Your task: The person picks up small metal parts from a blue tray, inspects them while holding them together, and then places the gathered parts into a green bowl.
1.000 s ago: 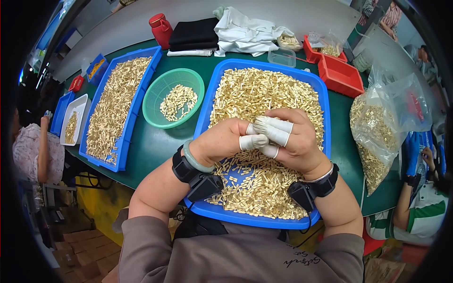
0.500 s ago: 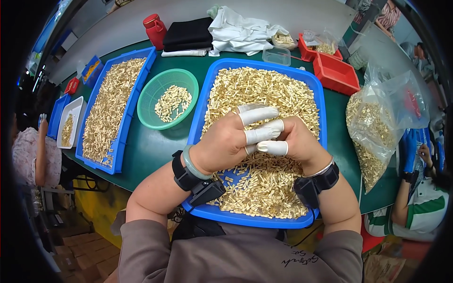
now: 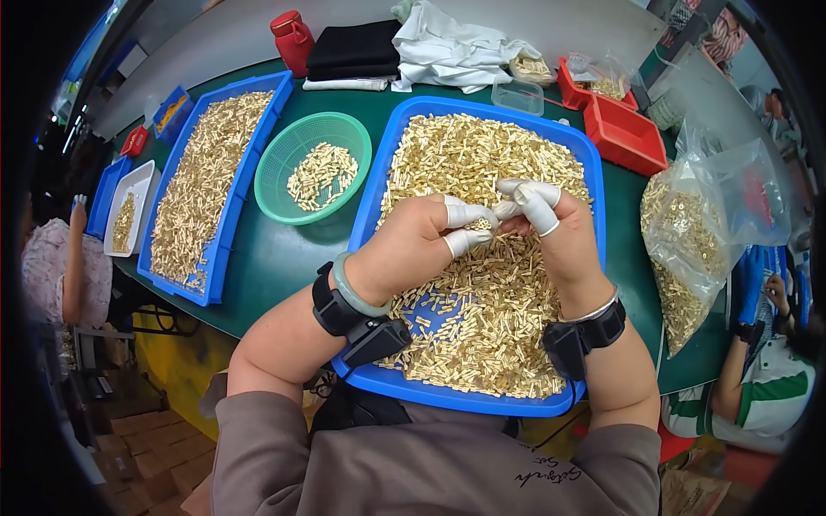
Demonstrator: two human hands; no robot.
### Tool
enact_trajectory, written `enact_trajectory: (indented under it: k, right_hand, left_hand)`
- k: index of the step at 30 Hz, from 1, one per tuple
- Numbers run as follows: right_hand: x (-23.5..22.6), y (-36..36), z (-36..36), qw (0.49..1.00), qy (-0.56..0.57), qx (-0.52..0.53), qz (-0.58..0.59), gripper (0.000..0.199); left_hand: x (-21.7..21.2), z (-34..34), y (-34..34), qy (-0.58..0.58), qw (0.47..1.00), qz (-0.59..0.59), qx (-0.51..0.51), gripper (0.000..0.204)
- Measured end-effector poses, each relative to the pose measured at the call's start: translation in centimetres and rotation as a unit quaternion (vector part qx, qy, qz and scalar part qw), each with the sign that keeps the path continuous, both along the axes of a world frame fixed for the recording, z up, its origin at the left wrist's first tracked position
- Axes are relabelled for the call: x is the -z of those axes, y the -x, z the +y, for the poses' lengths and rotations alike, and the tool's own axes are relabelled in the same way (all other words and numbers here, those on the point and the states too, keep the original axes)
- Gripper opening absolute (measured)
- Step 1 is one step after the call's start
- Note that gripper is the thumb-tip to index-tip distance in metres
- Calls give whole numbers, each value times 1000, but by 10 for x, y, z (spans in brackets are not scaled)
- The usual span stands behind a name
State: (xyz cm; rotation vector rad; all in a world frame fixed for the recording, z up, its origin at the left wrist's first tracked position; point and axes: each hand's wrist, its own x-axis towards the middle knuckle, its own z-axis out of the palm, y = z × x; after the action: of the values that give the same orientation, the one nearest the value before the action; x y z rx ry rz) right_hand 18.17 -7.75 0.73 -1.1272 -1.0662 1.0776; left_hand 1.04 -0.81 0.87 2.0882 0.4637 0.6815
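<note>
A blue tray (image 3: 598, 198) of loose small brass-coloured metal pieces (image 3: 490, 146) lies right in front of me. Over its middle, my left hand (image 3: 413, 245) is closed, white covers on its fingertips. Between its thumb and finger sits a small bunch of brass pieces (image 3: 480, 225), their ends showing. My right hand (image 3: 559, 228), also with white finger covers, is pinched just beside that bunch. What lies between its fingertips is too small and covered to make out. The hands nearly touch at the fingertips. A patch of blue tray bottom shows below my left hand.
Left of the tray stands a green mesh basket (image 3: 366, 172) with some pieces, then a long blue tray (image 3: 225, 232) full of them. A plastic bag (image 3: 688, 258) of brass parts leans at the right. Red bins (image 3: 628, 136), cloths (image 3: 452, 47) and a red flask (image 3: 291, 43) line the back.
My hands have turned and opened apart slightly at the fingertips, so the bunch of brass pieces in my left hand now shows. The view has shifted slightly.
</note>
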Motion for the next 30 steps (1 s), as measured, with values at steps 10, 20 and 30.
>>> enact_trajectory:
  k: [10, 20, 30]
  right_hand:
    - [0, 0, 0, 1000, -4, -4, -3, 25]
    - [1, -2, 1, 1000, -4, -10, -8, 25]
    - [0, -2, 3, 1000, -3, -18, -18, 24]
  left_hand:
    - [4, -1, 0, 117, 993, -19, 7, 19]
    - [5, 0, 0, 235, 972, 0, 13, 18]
    - [-4, -1, -1, 248, 967, 52, -3, 17]
